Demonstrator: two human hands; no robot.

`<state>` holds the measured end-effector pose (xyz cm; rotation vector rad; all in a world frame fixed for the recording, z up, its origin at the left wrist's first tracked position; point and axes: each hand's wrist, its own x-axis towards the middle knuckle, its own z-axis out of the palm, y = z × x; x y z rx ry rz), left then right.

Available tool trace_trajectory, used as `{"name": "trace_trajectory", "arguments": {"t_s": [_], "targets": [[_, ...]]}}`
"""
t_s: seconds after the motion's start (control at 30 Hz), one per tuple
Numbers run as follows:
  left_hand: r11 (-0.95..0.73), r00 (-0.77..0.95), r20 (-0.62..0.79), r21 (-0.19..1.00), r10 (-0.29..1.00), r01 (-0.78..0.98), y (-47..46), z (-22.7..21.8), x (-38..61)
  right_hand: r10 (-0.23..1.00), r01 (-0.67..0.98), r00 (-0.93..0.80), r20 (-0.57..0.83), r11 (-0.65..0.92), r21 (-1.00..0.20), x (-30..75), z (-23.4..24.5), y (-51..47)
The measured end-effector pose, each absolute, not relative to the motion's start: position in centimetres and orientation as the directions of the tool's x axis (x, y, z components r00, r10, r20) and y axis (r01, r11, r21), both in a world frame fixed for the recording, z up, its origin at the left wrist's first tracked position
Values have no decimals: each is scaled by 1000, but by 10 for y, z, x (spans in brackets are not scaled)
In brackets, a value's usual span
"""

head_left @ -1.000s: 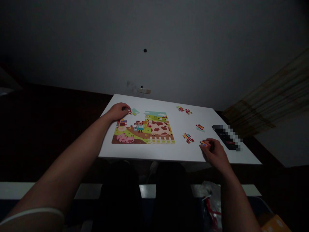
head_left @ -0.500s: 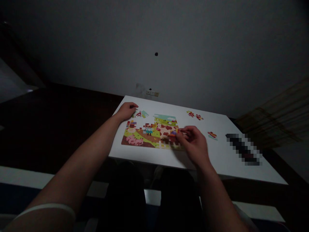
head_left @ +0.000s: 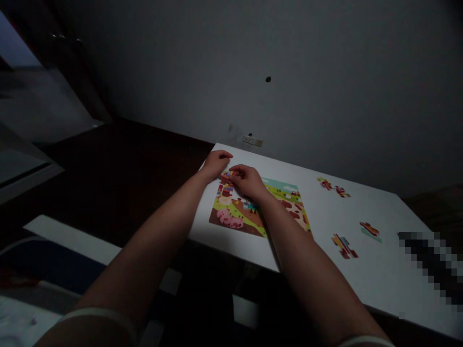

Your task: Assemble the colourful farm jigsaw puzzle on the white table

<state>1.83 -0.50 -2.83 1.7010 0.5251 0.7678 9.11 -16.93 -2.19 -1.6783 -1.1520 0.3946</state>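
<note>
A partly assembled farm jigsaw puzzle (head_left: 231,219) lies on the white table, showing pigs, a cow and green fields. At its upper left, my right hand (head_left: 249,182) pinches a red, yellow and blue puzzle piece (head_left: 227,177) against the tabletop. That hand and forearm hide the puzzle's middle. My left hand (head_left: 217,164) rests at the table's left edge, just above the piece, its fingers stretched to the right and apart. Whether it touches the piece I cannot tell.
Right of the puzzle lie loose pieces: a striped piece (head_left: 345,246), an orange and teal piece (head_left: 371,231), and two red ones (head_left: 324,183) farther back. A pixelated dark object (head_left: 430,265) is at the table's right. The wall (head_left: 325,120) stands behind the table.
My right hand has moved from the puzzle's lower right to its upper left with the piece. The view has turned left. A striped loose piece now shows where my right hand was.
</note>
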Motion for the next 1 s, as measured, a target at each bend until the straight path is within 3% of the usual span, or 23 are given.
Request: {"name": "trace_trajectory", "arguments": {"t_s": [0.33, 1.0], "targets": [[-276, 677, 197, 961, 709, 9, -6, -26, 19, 839, 688, 426, 339, -58, -723, 89, -21, -175], [-300, 686, 202, 954, 699, 25, -14, -18, 14, 864, 792, 381, 328, -123, -598, 77, -14, -175]]}}
